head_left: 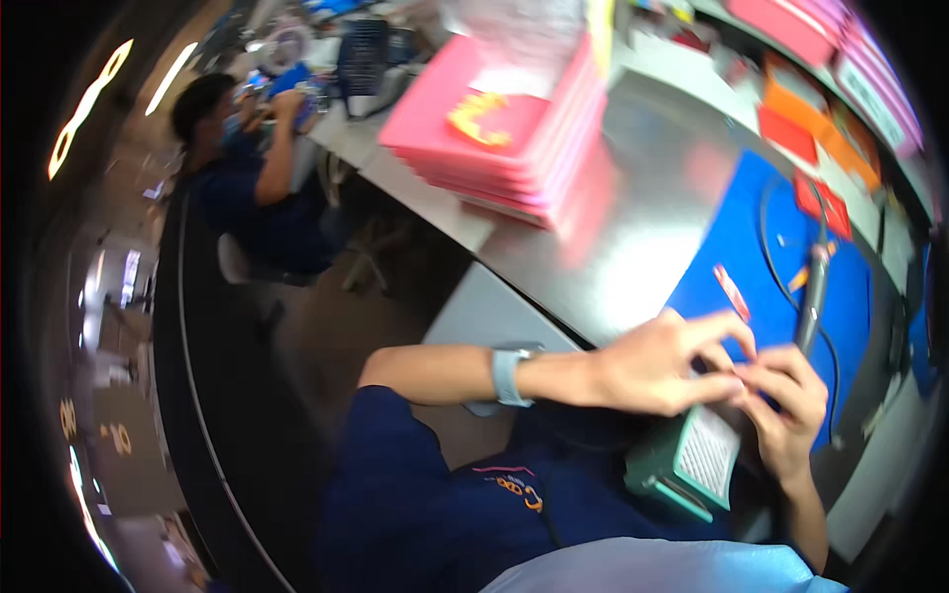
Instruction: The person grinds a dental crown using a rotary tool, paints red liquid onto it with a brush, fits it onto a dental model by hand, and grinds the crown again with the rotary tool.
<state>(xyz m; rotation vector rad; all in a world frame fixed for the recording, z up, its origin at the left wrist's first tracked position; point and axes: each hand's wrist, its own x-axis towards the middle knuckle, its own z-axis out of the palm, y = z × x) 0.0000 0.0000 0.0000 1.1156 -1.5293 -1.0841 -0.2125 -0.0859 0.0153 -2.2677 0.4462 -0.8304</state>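
Note:
My left hand [664, 364], with a pale grey-blue watch [508, 379] on its wrist, reaches in over the near edge of the workbench. Its thumb and fingers are closed in a pinch. Facing it, my right hand [788, 407] is pinched too, and the fingertips of both meet. Whatever lies between them is too small and covered to name. Just below the hands is a green box-shaped device [682, 465] with a white grille face. Beyond my fingers, a dark pen-shaped tool [816, 292] with a cable rests on a blue mat [736, 227].
A small red-and-white strip [731, 294] lies on the mat. To its left extends a metal bench top [633, 217], with stacked pink trays [494, 183] farther back, a yellow object [479, 119] in the top one. Orange bins [796, 99] line the right. Another person [252, 188] sits working at far left.

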